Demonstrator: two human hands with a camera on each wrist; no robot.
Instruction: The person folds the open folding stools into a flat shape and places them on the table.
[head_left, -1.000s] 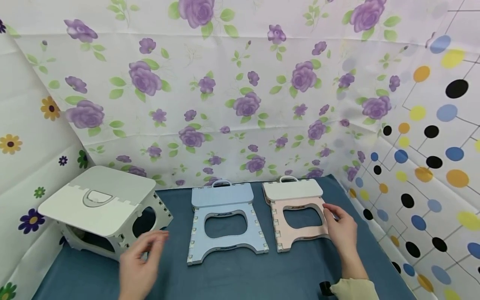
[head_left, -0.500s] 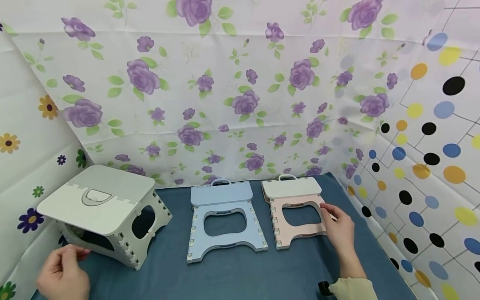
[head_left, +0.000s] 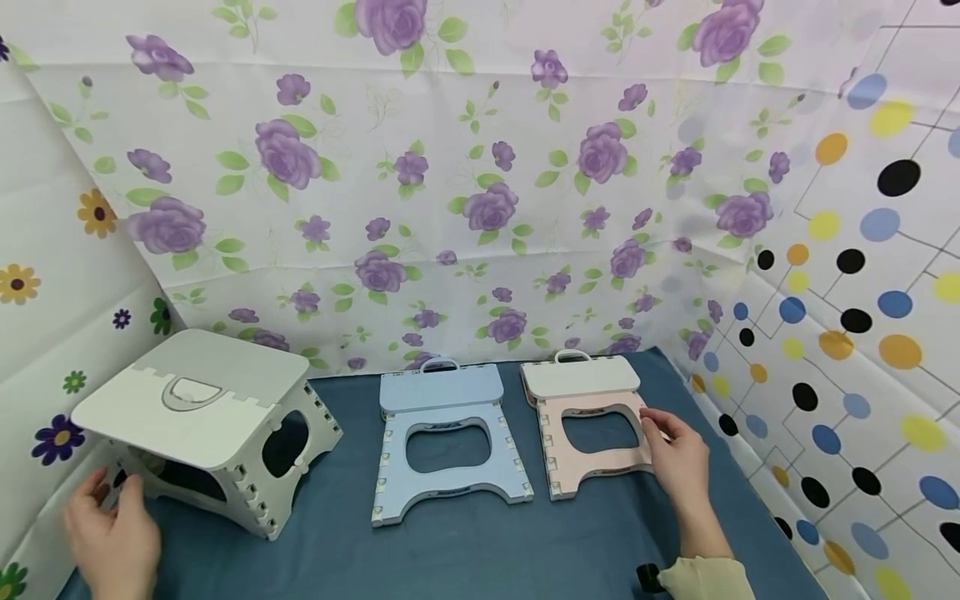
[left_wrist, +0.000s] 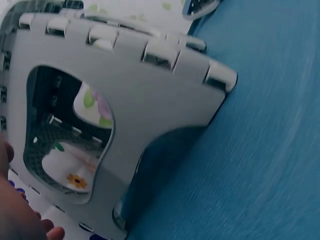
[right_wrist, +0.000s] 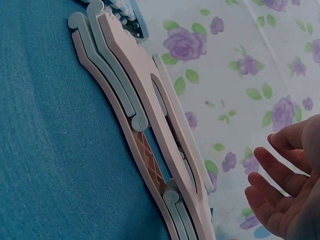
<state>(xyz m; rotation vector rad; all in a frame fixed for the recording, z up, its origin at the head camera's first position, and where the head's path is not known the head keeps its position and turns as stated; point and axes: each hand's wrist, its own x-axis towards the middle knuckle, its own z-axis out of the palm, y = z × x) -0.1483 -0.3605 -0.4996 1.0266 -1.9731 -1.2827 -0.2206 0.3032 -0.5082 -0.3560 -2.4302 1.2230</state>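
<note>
An unfolded white folding stool (head_left: 247, 375) stands on the left, its grey-white side panel (left_wrist: 135, 95) filling much of the left wrist view. By its front left leg is my left hand (head_left: 116, 533), thumb and fingers apart and loosely bent; whether it touches the stool I cannot tell. A pink folding stool (head_left: 573, 467) with a white top lies folded flat on the right. My right hand (head_left: 682, 458) is beside its right edge. In the right wrist view that hand (right_wrist: 290, 185) has relaxed fingers, apart from the pink stool, and holds nothing.
A blue folding stool (head_left: 442, 387) lies folded flat between the other two. Dark blue cloth (head_left: 450, 558) covers the table. A flowered curtain (head_left: 450, 200) hangs behind, with a dotted curtain (head_left: 862, 375) at the right. A small black object (head_left: 648, 577) is by the right sleeve.
My left hand has moved left, from before the white stool's right side to its front left leg, and then slightly further. The right hand stays beside the pink stool.
</note>
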